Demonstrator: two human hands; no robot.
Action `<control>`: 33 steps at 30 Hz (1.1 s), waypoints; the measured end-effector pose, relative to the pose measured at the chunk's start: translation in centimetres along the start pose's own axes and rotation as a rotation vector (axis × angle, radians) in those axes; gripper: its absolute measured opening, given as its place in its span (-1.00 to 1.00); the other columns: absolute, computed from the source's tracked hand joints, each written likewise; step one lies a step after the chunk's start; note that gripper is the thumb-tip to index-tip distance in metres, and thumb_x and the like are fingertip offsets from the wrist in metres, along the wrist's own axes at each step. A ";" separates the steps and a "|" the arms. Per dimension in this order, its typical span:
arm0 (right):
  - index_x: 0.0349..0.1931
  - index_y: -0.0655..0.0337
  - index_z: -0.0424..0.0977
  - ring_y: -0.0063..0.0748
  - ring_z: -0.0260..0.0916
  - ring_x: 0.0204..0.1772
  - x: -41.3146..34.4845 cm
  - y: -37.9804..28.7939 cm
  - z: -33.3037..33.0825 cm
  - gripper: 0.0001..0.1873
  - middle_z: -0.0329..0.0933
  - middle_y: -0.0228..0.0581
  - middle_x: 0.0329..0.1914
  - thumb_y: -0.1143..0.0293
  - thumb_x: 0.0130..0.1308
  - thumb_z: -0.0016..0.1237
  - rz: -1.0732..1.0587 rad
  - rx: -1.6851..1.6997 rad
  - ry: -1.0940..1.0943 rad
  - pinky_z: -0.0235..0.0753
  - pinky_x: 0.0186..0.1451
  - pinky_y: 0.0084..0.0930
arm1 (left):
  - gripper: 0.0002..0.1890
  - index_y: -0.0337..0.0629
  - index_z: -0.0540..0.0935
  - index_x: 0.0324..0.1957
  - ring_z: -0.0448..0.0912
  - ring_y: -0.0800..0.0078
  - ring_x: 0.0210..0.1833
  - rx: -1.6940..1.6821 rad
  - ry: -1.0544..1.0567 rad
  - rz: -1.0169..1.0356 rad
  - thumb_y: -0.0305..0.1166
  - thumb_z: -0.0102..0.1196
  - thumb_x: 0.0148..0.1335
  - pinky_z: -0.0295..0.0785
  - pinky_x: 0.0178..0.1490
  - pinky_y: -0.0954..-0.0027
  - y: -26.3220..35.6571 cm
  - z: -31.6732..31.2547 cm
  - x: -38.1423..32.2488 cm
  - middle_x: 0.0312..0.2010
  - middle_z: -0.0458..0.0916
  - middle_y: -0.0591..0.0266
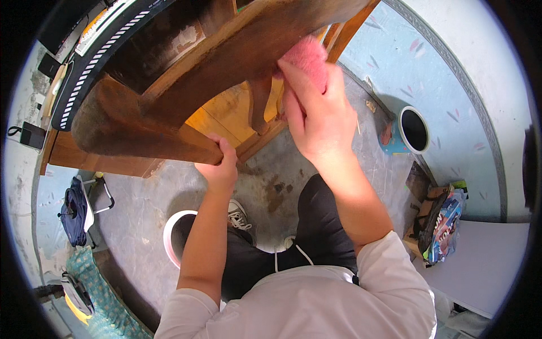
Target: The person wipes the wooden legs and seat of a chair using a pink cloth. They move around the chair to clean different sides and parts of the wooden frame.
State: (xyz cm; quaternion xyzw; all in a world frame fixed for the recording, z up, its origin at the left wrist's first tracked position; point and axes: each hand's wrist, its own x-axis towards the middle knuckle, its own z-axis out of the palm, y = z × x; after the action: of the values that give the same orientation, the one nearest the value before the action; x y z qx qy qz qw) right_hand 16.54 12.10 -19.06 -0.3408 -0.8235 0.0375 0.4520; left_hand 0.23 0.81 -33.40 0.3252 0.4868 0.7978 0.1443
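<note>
A large piece of brown wooden furniture (203, 72), with a curved frame, stands tilted before me. My left hand (222, 163) is closed around the end of its lower wooden rail (190, 144). In my right hand (317, 106) is a fuzzy pink cloth (308, 59), pressed against the underside of the upper curved wooden part. The fingertips of my right hand are partly hidden behind the cloth and the hand itself. Through the opening in the frame, yellowish wooden boards (224, 110) show.
A blue bin with a white rim (400, 131) stands by the right wall. A round white-rimmed container (171, 237) is beside my left leg. Bagged items (444, 229) lie at the right, a folding chair (89, 203) stands at the left, and dark stains mark the concrete floor (271, 169).
</note>
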 end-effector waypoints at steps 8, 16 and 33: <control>0.25 -0.35 0.66 -0.04 0.67 -0.09 -10.9 5.1 7.4 -0.55 0.48 -0.22 0.03 0.32 0.36 0.23 0.068 -0.265 -0.404 0.75 -0.18 -0.15 | -0.87 -0.26 0.50 -0.13 0.49 0.58 -0.49 -0.010 0.004 0.028 -0.65 0.18 0.42 0.43 -0.41 0.47 -0.4 0.3 0.1 -0.36 0.54 0.29; 0.21 -0.31 0.66 -0.09 0.67 -0.15 -10.9 5.8 7.9 -0.54 0.48 -0.23 -0.06 0.34 0.30 0.26 0.003 -0.120 -0.247 0.74 -0.22 -0.18 | -0.85 -0.24 0.45 -0.10 0.45 0.52 -0.53 0.054 -0.013 0.027 -0.65 0.13 0.41 0.43 -0.46 0.43 -0.3 0.2 0.0 -0.36 0.50 0.22; 0.14 -0.20 0.70 -0.10 0.71 -0.21 0.3 -0.4 0.2 -0.65 0.57 -0.21 -0.04 0.43 0.39 0.21 0.046 0.030 0.033 0.70 -0.18 -0.25 | -0.87 -0.26 0.46 -0.14 0.43 0.51 -0.55 0.036 -0.004 0.043 -0.61 0.15 0.41 0.41 -0.49 0.43 -0.6 0.1 0.4 -0.38 0.48 0.21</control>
State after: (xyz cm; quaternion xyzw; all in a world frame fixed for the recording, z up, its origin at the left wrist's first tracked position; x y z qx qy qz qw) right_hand 16.05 12.00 -18.78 -0.3532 -0.8073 0.0546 0.4697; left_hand 0.00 1.41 -33.76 0.3398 0.4935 0.7913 0.1222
